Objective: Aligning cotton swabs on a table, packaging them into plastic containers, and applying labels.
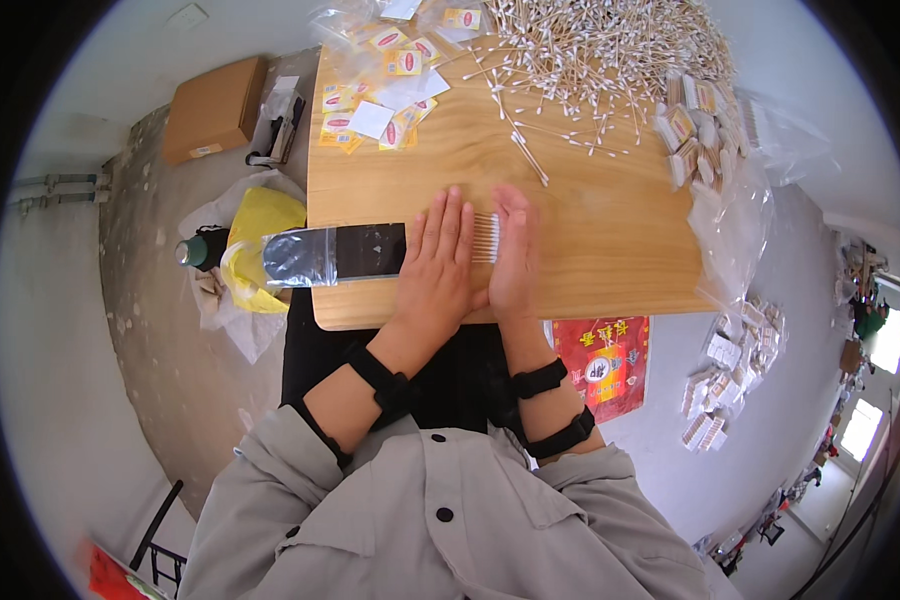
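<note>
A flat row of cotton swabs (485,238) lies on the wooden table (590,230) between my two hands. My left hand (438,260) rests flat over the left part of the row, its fingers stretched out and hiding that part. On the other side my right hand (513,250) stands on its edge with straight fingers, somewhat blurred, its palm against the swab tips. Left of my left hand is a flat black strip (370,250), with a clear plastic bag (300,258) around its outer end, which sticks out past the table's left edge.
A large heap of loose swabs (610,60) covers the back right, beside bundled swabs (705,130) and clear bags (735,225). Yellow-and-white printed packets (390,110) lie back left. A yellow bag (265,235) hangs left; more bundles (730,370) lie lower right.
</note>
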### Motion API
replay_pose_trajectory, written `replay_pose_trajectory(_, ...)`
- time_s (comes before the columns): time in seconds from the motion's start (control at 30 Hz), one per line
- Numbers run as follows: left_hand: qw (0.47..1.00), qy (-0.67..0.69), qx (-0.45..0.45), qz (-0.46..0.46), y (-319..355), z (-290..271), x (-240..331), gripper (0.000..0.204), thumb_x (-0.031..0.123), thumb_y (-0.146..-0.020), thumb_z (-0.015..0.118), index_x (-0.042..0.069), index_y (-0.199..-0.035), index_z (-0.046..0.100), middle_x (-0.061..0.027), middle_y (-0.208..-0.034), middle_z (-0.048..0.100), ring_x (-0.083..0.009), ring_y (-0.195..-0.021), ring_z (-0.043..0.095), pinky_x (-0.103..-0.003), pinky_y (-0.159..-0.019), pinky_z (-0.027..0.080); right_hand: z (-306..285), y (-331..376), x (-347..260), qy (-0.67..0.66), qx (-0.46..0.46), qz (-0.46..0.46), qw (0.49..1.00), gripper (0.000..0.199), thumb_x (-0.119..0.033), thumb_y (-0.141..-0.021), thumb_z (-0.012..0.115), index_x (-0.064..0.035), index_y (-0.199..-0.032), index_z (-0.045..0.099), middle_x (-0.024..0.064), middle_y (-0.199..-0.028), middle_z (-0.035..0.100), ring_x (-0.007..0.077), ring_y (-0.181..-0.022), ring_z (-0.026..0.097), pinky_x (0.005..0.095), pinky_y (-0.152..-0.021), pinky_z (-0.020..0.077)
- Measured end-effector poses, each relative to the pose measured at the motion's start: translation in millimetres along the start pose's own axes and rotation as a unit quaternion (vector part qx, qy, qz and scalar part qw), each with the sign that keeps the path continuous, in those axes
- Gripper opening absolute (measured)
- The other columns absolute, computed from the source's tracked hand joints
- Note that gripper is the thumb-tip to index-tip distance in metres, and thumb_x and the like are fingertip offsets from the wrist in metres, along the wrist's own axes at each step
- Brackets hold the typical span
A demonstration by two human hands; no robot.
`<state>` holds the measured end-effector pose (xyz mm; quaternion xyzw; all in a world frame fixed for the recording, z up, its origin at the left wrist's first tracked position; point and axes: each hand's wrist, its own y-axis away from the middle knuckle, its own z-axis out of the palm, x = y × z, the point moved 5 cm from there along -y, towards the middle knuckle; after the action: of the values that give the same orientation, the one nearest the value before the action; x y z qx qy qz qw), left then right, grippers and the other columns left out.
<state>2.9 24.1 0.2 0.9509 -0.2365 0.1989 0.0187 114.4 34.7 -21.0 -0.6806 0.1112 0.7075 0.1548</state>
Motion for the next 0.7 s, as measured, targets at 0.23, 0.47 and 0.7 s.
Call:
replay_pose_trajectory(0.23, 0.999, -0.005, -0.005, -0.032, 20, -9, -29, 0.099, 0.038, -0.074, 0.07, -0.007, -0.147, 0.022, -0.0209, -0.157, 0.02, -0.0314, -0.147, 0.018, -0.047, -0.118, 0.015, 45, 11, 3, -0.058, 0.002, 0.046, 0.997, 0.041, -0.026, -0.104, 0.032, 0.0023, -0.128, 0.049, 0.0135, -0.124, 0.052, 0.0237, -0.12, 0.05, 0.0349, -0.105, 0.0362)
replay_pose_trajectory(0.47, 0.994, -0.087, 0.014, -0.057, 42, -27, -62, 0.106, 0.051, -0.071, 0.072, -0.002, -0.148, 0.024, -0.017, -0.157, 0.022, -0.029, -0.148, 0.017, -0.054, -0.116, 0.014, 80, 18, -2, -0.089, -0.014, 0.104, 0.99, 0.04, -0.028, -0.103, 0.033, 0.0011, -0.121, 0.054, 0.0138, -0.118, 0.052, 0.0214, -0.108, 0.052, 0.0348, -0.099, 0.0405)
replay_pose_trajectory(0.7, 0.996, -0.067, 0.024, -0.057, 45, -31, -64, 0.102, 0.055, -0.073, 0.07, -0.002, -0.147, 0.029, -0.0166, -0.156, 0.024, -0.0284, -0.147, 0.019, -0.054, -0.116, 0.014, 84, 6, -27, 0.42, 0.005, -0.222, 0.88, 0.034, -0.004, -0.088, 0.051, -0.0015, -0.122, 0.055, 0.0183, -0.114, 0.052, 0.0332, -0.11, 0.05, 0.0423, -0.093, 0.0406)
